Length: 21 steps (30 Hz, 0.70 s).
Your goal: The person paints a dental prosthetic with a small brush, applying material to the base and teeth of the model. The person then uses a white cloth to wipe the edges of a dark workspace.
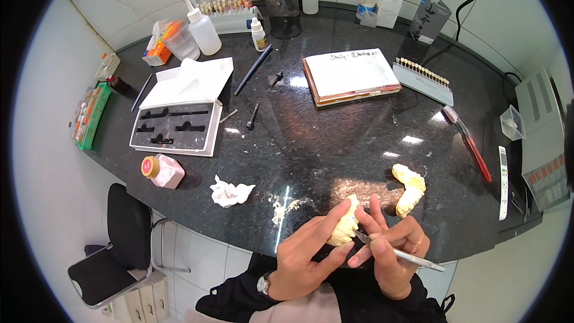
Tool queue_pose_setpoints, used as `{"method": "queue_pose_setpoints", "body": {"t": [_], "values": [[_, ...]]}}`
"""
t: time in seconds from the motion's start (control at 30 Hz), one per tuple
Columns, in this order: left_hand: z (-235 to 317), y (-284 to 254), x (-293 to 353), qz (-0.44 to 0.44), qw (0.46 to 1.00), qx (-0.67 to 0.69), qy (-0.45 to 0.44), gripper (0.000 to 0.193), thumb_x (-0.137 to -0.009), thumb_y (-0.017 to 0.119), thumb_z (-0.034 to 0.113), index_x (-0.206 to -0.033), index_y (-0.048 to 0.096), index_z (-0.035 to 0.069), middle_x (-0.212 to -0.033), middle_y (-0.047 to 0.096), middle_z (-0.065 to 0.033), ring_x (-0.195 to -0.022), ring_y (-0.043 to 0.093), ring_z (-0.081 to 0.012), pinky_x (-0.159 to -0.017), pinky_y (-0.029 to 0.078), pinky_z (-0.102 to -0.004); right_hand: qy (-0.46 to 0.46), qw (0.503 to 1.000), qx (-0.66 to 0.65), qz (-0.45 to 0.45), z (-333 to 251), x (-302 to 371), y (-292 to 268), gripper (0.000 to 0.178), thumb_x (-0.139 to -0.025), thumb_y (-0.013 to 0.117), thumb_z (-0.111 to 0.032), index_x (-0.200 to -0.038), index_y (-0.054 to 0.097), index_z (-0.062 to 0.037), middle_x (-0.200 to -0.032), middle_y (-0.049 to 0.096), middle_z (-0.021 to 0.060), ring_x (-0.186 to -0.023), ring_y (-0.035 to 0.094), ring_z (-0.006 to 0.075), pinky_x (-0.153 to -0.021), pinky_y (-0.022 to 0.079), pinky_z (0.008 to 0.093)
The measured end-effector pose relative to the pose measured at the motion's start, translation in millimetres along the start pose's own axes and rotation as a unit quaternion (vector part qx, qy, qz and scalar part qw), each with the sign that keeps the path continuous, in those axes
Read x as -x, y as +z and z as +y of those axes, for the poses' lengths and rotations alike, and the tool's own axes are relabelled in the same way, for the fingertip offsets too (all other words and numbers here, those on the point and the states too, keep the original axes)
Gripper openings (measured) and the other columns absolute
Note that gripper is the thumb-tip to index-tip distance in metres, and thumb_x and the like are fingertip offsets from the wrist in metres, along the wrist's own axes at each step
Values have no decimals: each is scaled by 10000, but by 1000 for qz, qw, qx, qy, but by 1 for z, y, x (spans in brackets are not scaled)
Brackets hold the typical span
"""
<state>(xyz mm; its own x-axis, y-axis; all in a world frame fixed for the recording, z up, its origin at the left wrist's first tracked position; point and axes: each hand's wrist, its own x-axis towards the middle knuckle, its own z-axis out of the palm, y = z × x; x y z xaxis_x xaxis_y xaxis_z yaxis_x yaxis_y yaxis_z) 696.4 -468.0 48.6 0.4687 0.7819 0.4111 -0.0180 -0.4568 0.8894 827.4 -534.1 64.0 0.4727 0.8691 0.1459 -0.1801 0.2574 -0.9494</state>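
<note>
My left hand (304, 256) is closed on a pale yellow plaster dental cast (344, 228), fingers at its top and thumb underneath. My right hand (399, 251) grips a slim scalpel-like knife (420, 261) with a silvery handle. The blade points left and its tip meets or nearly meets the cast's right side; contact is hard to tell. Beyond the right hand, a second curved yellow dental cast (410, 190) rests on the black countertop (281, 170). Pale shavings (284, 208) lie scattered left of the held cast.
To the left are crumpled tissue (231, 192), a pink-filled bottle (163, 171) and an open white case (173, 127). Farther back lie a notebook (351, 75) and a tooth shade guide (423, 82). A red toothbrush (469, 143) sits at right, a black chair (127, 227) at lower left.
</note>
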Motion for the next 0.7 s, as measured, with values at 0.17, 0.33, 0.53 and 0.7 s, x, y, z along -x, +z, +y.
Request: {"method": "queue_pose_setpoints", "body": {"t": [0.17,0.33,0.53,0.7], "values": [[3,-3,1,-8,1000,-15,-19,507,-802,718,54,-1260,542,-74,-1037,658,-206,-815,662,-254,-717,528,-311,-10,1000,11,-19,0,0,1,171,-889,613,-105,-828,494,2,-592,653,175,-985,657,369,-1146,221,501],[3,-1,0,-5,999,-22,-23,506,-802,716,46,-1264,543,-65,-1018,657,-206,-810,664,-252,-715,528,-308,6,1000,12,-15,1,0,1,187,-889,623,-130,-835,498,-2,-599,657,173,-995,658,353,-1144,231,491],[3,1,0,3,999,-15,-29,510,-802,718,45,-1268,541,-62,-1067,653,-214,-849,670,-254,-741,530,-309,6,999,-21,-44,3,-1,-6,26,-903,569,-5,-899,546,7,-715,697,179,-1098,604,368,-1150,189,482],[2,2,2,3,999,22,-41,505,-817,713,59,-1275,536,-59,-1120,642,-221,-902,671,-255,-778,530,-317,11,1000,-21,-18,1,-1,-5,100,-900,581,-68,-855,517,-6,-645,668,178,-1049,629,358,-1157,196,451]]}}
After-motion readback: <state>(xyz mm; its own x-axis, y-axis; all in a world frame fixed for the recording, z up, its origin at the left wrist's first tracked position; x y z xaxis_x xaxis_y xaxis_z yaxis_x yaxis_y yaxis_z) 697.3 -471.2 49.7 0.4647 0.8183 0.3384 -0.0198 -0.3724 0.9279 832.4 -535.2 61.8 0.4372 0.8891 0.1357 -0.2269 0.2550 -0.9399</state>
